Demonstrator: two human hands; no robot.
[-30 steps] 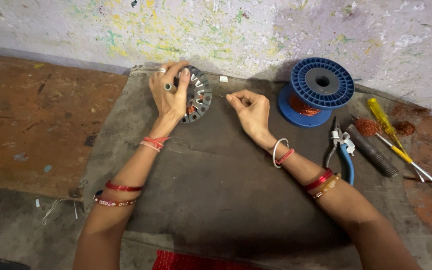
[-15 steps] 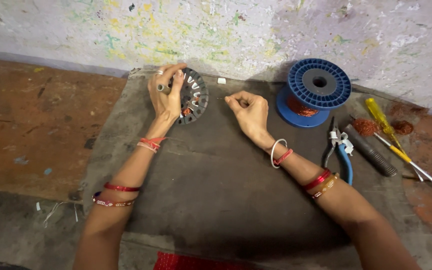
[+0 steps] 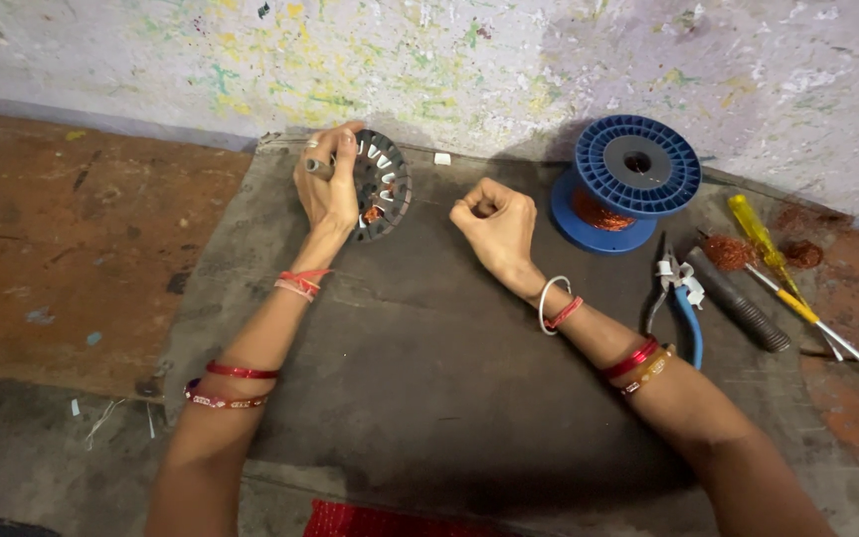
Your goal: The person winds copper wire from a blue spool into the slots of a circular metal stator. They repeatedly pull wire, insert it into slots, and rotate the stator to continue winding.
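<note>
The left hand is closed around the edge of a round slotted metal core, holding it upright above the dark mat, near the wall. The right hand is curled into a loose fist just right of the core, not touching it; whether it grips anything cannot be told. A blue wire spool stands further right, with pliers and screwdrivers beyond.

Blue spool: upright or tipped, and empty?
Upright: blue spool stands on one flange on the mat, top flange facing up. Not empty; copper wire shows around its core.
</note>
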